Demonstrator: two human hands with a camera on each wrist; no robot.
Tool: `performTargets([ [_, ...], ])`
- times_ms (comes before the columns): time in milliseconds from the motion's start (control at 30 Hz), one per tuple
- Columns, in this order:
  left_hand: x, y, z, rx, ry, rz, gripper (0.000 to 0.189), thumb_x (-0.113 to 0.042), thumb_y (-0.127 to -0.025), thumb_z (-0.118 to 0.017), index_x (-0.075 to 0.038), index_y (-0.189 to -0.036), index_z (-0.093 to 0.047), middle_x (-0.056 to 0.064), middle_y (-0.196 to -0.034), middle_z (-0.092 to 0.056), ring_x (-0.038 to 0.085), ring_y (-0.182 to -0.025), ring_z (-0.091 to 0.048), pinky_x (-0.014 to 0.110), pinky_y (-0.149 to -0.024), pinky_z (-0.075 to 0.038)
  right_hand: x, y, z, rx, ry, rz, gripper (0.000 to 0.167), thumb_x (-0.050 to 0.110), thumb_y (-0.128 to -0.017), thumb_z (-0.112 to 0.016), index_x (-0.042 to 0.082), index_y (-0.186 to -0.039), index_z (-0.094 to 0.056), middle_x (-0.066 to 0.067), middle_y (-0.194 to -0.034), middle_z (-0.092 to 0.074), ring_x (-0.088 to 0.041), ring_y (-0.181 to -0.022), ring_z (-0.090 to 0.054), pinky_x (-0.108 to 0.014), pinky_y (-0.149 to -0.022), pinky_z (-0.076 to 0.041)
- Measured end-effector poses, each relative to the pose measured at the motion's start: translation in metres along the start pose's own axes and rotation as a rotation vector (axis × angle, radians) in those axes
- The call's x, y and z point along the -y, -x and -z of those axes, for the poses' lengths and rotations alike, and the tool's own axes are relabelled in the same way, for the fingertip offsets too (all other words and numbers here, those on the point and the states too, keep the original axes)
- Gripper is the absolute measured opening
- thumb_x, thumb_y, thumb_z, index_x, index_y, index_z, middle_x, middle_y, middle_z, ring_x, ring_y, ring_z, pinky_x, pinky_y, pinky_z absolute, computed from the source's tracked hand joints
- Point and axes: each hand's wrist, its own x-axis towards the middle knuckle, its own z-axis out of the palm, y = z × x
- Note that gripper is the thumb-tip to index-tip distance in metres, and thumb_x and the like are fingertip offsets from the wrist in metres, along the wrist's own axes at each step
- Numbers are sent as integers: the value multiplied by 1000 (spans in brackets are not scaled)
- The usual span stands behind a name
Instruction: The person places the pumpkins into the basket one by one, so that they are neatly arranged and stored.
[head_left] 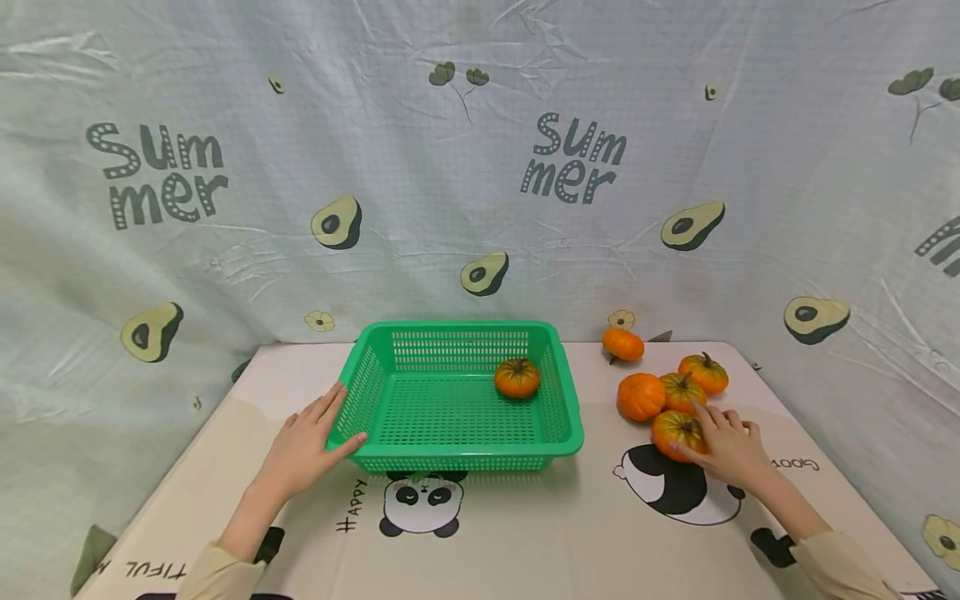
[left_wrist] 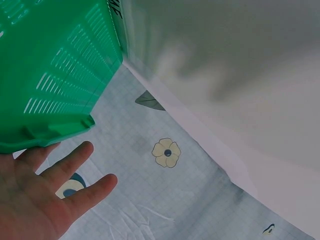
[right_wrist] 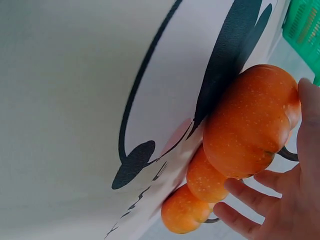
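Observation:
A green plastic basket [head_left: 457, 462] stands mid-table, with one orange-green pumpkin [head_left: 517, 378] inside towards its right. My left hand [head_left: 300, 450] rests against the basket's left side, fingers spread and thumb at the front corner. In the left wrist view, the fingers [left_wrist: 75, 162] look straight beside the rim. My right hand [head_left: 731, 450] is at the nearest pumpkin [head_left: 675, 432] of a group on the right. Its thumb touches one side of that pumpkin [right_wrist: 252, 122], while the other fingers spread past the opposite side. The pumpkin sits on the table.
Behind the nearest pumpkin are an orange pumpkin [head_left: 641, 397], a greenish one [head_left: 682, 392] and another [head_left: 703, 373]. A smaller orange pumpkin [head_left: 623, 344] lies tipped at the back edge. A printed cloth [head_left: 420, 233] hangs behind the table [head_left: 525, 542].

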Motion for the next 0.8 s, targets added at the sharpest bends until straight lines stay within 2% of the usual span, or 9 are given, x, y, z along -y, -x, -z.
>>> performTargets([
  [300,-1,0,0,3,3,2,80,-53,-83,-50,-2,-140,-27,17,-144,-29,39,-126,-34,62,-93,-31,-1,-2,-5,38,-16,2,85,61,-73,-58,-4,-127,-40,-30,-119,-47,-44,-102,-38,-63,-84,-26],
  [800,-1,0,0,-8,-3,2,80,-53,-83,-51,-1,-140,-27,17,-144,-30,39,-126,-34,62,-94,-31,0,-5,-8,41,-34,11,85,59,-74,-59,-4,-127,-40,-30,-119,-47,-43,-100,-39,-62,-83,-27],
])
